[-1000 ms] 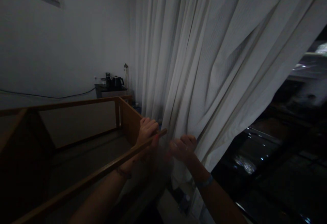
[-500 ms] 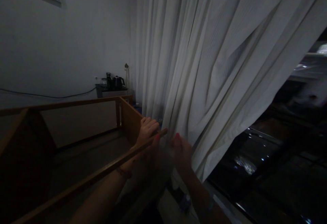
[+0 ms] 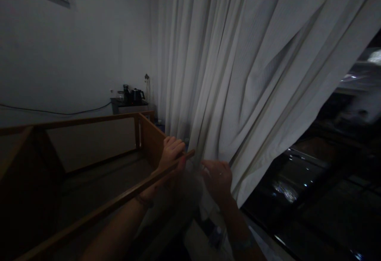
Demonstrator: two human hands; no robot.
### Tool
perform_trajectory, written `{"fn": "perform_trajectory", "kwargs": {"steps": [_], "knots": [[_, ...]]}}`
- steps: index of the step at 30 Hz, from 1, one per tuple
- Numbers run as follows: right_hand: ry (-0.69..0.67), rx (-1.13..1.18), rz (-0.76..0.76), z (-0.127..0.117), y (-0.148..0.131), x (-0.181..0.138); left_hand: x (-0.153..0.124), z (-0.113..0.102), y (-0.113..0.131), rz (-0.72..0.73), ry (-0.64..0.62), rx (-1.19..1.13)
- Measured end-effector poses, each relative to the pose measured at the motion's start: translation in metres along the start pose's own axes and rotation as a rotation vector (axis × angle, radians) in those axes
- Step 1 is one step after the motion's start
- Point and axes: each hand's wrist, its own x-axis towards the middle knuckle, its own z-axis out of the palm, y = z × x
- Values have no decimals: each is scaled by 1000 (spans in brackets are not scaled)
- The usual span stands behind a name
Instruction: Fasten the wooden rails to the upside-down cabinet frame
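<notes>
A brown wooden furniture frame (image 3: 111,207), with rails and upright panels, fills the lower left. My left hand (image 3: 172,150) is closed over the top of its right end, close to the tip of the front rail. My right hand (image 3: 218,177) is just right of that rail tip, apart from it, in front of the curtain. Its fingers are bent and drawn together; whatever is between them, if anything, is too dark to make out. A pale blurred patch lies between my two hands, below the rail.
A long white curtain (image 3: 253,78) hangs on the right, close to my right hand. Behind the frame, a kettle (image 3: 137,95) stands on a small dark-topped cabinet (image 3: 131,109). A black cable (image 3: 65,113) runs along the wall. Dark glass (image 3: 297,197) is at the lower right.
My right hand has shifted slightly right and turned, its back now more towards me. My left hand and the wooden frame stay as they were.
</notes>
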Motion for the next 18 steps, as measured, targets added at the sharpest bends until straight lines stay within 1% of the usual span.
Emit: {"fn": "perform_trajectory", "kwargs": {"steps": [4, 5, 7, 8, 9, 11, 13, 14, 15, 16, 17, 18], "knots": [[12, -72, -3, -1, 4, 2, 0, 0, 1, 2, 8, -2], [18, -56, 13, 1, 3, 2, 0, 0, 2, -1, 9, 1], [26, 66, 115, 5, -3, 1, 0, 0, 2, -4, 17, 10], [29, 146, 184, 7, -8, 0, 0, 1, 2, -2, 24, 13], [23, 262, 300, 9, -16, -1, 0, 1, 2, 1, 31, 16], [5, 332, 408, 11, -33, -2, 0, 1, 1, 11, 37, 14], [-51, 608, 768, 10, -51, -1, 0, 1, 1, 15, 38, 8], [-83, 722, 920, 9, -59, 0, 0, 1, 1, 15, 35, 4], [-110, 814, 1025, 7, -64, 1, 0, 1, 1, 14, 33, 3], [-138, 892, 1107, 6, -67, 3, 0, 1, 1, 15, 32, 6], [-167, 952, 1151, 5, -69, 4, 0, 1, 1, 15, 32, 13], [-196, 994, 1160, 5, -68, 4, -1, 1, 1, 18, 33, 21]]}}
